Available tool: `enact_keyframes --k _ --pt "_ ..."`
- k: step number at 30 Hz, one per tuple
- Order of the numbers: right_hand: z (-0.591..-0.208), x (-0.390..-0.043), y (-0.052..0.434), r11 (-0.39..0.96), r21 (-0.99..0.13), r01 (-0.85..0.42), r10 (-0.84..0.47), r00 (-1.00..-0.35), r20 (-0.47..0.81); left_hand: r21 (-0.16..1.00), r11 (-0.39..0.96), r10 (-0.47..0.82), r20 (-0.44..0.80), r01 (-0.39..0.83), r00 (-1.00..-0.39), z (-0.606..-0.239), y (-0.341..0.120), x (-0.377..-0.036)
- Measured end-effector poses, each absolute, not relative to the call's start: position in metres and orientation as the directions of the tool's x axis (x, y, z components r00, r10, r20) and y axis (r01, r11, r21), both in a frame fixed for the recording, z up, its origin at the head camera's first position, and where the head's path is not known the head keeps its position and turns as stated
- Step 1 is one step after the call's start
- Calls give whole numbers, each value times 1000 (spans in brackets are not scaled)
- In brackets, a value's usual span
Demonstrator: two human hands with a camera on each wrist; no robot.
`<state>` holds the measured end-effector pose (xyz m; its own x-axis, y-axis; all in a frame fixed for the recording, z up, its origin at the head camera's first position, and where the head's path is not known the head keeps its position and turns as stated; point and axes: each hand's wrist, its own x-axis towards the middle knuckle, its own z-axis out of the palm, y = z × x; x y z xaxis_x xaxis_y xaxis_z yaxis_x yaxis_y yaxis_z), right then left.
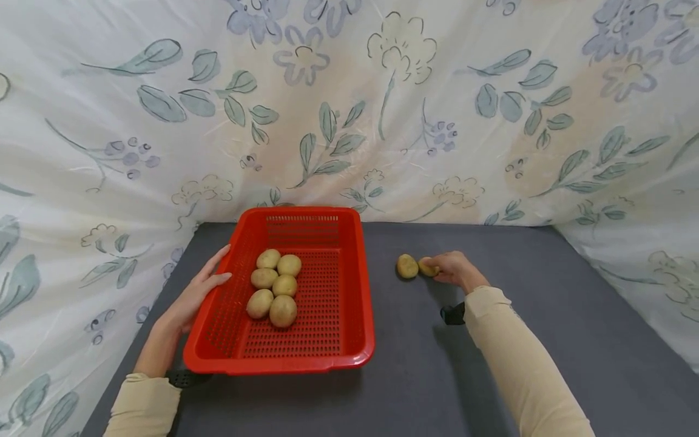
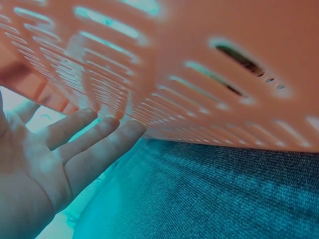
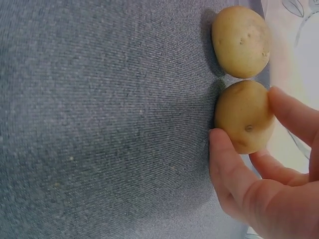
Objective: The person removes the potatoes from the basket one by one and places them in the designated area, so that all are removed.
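The right hand lay on the grey counter, well to the right of the red basket. Its thumb and fingers were curled round a potato, pinching it from both sides while it rested on the counter. A second potato lay just beside the held one, on the side nearer the basket, the two touching or nearly so.

The left hand rested against the outer left wall of the basket, fingers straight and spread, gripping nothing. The wrist view showed the fingertips against the slotted plastic.

Inside the basket six potatoes sat in a tight cluster towards its left half. A flowered cloth hung behind and to both sides of the counter.
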<state>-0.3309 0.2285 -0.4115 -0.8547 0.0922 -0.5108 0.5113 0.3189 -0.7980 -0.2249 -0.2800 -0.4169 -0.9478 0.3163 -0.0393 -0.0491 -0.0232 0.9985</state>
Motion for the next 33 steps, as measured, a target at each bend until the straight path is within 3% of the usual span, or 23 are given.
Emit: enact_keyframes --k 9,19,33 --pt "-401 -323 223 357 -765 537 120 -838 -532 999 -4 316 -40 -43 -948 -417 -280 -225" --pt "-397 -322 236 246 -819 519 44 -850 -525 1000 8 309 -30 -29 -951 -418 -281 -225" --pt "-370 -323 247 254 -842 476 39 -875 -482 1000 7 306 -30 -29 -952 -418 -282 -224"
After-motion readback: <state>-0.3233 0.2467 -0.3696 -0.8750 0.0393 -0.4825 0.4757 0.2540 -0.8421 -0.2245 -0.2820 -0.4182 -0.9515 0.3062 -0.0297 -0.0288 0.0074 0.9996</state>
